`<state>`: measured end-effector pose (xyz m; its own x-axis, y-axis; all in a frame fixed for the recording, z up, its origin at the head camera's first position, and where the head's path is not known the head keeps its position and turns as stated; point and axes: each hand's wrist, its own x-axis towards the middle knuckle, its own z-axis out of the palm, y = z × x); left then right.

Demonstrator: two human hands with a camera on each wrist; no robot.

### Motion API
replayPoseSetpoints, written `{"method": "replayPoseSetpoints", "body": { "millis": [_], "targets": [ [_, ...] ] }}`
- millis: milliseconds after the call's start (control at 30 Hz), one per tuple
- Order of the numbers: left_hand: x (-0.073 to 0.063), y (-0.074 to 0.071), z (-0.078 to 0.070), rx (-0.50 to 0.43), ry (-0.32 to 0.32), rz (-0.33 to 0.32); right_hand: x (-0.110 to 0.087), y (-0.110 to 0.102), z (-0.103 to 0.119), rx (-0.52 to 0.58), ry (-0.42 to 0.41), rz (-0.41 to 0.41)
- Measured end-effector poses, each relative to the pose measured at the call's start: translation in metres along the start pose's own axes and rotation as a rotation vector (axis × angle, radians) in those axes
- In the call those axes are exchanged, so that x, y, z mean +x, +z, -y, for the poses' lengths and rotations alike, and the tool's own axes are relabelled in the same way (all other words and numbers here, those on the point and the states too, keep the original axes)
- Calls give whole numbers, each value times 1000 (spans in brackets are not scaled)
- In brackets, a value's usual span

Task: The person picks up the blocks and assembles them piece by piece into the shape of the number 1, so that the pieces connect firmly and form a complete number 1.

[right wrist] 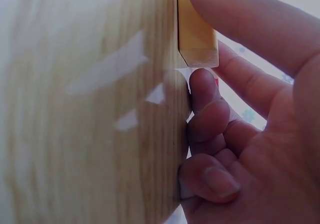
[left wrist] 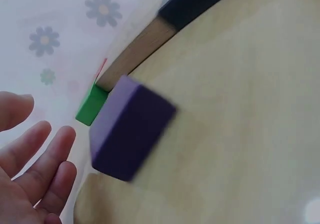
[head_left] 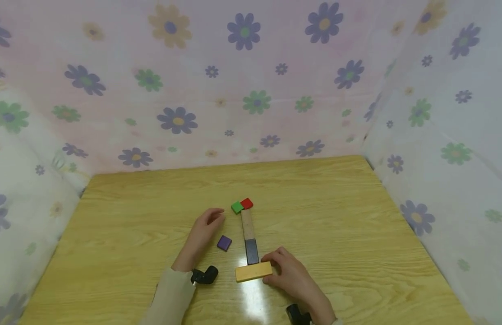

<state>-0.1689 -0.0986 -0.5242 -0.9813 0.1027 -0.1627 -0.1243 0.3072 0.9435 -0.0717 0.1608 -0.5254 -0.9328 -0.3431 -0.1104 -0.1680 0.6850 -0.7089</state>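
A yellow block (head_left: pixel 253 272) lies crosswise on the table, and my right hand (head_left: pixel 289 274) pinches its right end between thumb and fingers. In the right wrist view the thumb (right wrist: pixel 235 8) presses the near side of the yellow block (right wrist: pixel 197 33). Directly beyond it a black block (head_left: pixel 252 252) and a bare-wood block (head_left: pixel 247 224) form a line away from me. Green (head_left: pixel 237 207) and red (head_left: pixel 246 203) square blocks sit at the far end. My left hand (head_left: pixel 204 230) is loosely bent and holds nothing. Close to it lies a purple square block (head_left: pixel 224 243).
The wood-grain table (head_left: pixel 336 203) extends to both sides of the blocks. A flower-print cloth (head_left: pixel 210 90) surrounds it at the back and sides. Black wrist mounts (head_left: pixel 205 275) stick out from both wrists low over the table.
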Motion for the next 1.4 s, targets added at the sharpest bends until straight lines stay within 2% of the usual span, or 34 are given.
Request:
{"method": "replayPoseSetpoints", "body": {
  "millis": [167,333,400,500,600,700,867,1067,1267,1400],
  "targets": [
    [-26,-3,9,2,7,-96,1,3,2,14,-13,16],
    [-42,12,12,7,17,-74,-7,-5,-2,-2,40,-1],
    [-46,17,12,37,22,-90,-8,-8,-4,-6,46,-2],
    [-50,20,12,85,31,-147,-8,-9,-3,2,35,-1],
    [-52,19,13,127,11,-206,-5,-7,-2,18,22,2],
    [-53,16,15,168,0,-232,-3,-5,-1,32,15,8],
    [-55,14,15,235,44,-227,-1,-3,0,23,9,8],
    [-55,14,14,364,107,-186,0,-4,1,20,9,17],
    [-56,17,13,488,107,-162,0,-4,1,28,16,25],
    [-57,23,12,580,101,-176,0,-4,1,28,16,21]
  ]
}}
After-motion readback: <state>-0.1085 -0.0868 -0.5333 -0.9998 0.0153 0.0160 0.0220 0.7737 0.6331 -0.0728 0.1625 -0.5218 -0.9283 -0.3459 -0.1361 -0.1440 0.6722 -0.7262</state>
